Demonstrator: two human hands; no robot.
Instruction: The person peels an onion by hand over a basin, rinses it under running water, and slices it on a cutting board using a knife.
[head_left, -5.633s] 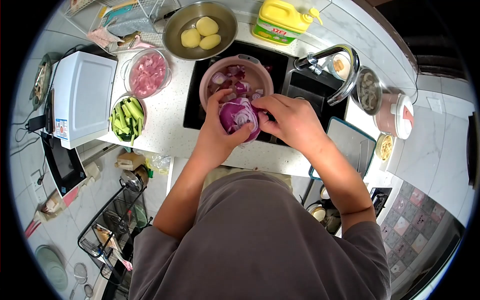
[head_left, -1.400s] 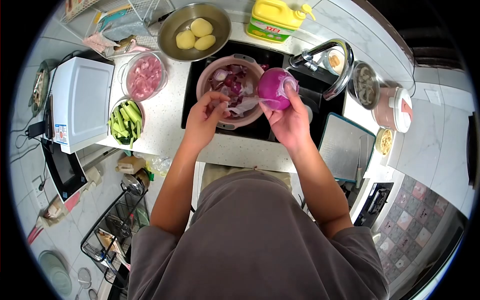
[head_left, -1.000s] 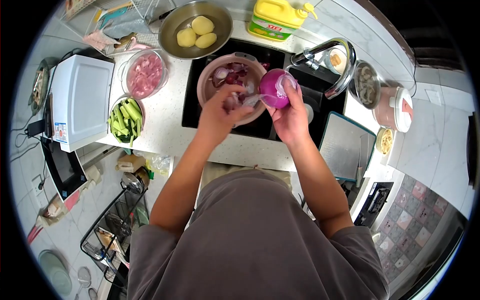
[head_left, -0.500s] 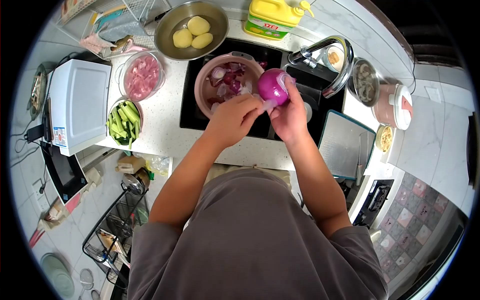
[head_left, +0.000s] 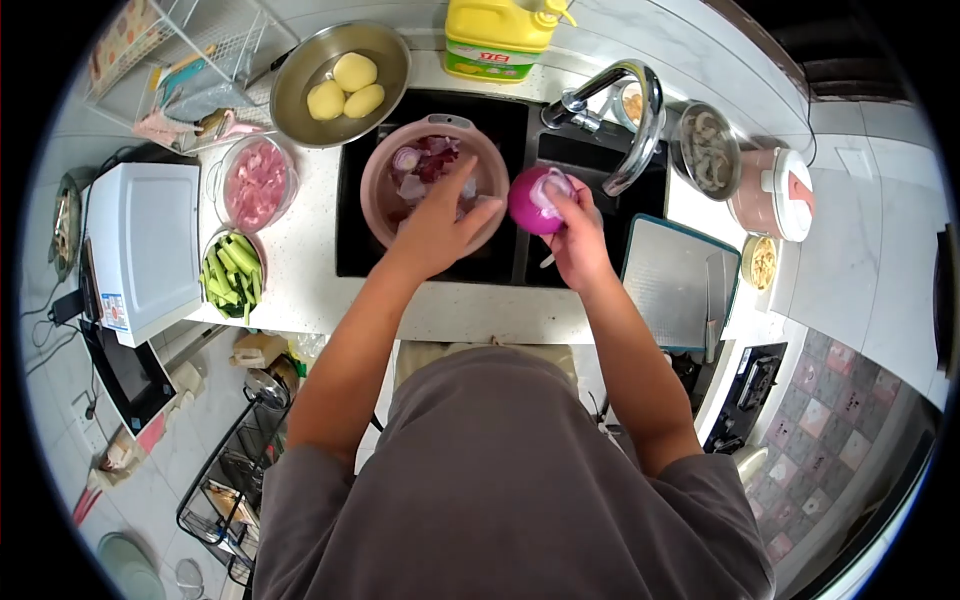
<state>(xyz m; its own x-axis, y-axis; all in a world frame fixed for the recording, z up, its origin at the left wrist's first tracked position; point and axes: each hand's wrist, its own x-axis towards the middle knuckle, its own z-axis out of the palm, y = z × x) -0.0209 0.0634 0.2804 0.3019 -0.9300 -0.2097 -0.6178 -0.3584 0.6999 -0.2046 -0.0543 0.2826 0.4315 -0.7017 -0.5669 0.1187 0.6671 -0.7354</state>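
My right hand (head_left: 580,243) is closed around a purple onion (head_left: 530,205) over the sink, just right of the pink basin. A pale patch shows on the onion's upper side near my thumb. My left hand (head_left: 432,232) reaches over the pink basin (head_left: 378,215) with its fingers apart and nothing seen in them. Inside the basin lie purple onion skins (head_left: 437,153) and whitish peel pieces, partly hidden by my left hand. The basin sits in the left bowl of the black sink (head_left: 352,245).
Behind the sink stand a metal bowl of peeled potatoes (head_left: 355,72), a yellow detergent jug (head_left: 495,40) and the faucet (head_left: 640,130). Left are raw meat (head_left: 257,183) and cut green vegetables (head_left: 232,275). A cutting board (head_left: 675,280) with a knife (head_left: 714,305) lies right.
My left hand has left the onion, where it was pinching a strip of peel, and moved over the basin with fingers spread. My right hand keeps hold of the onion. The camera view has shifted.
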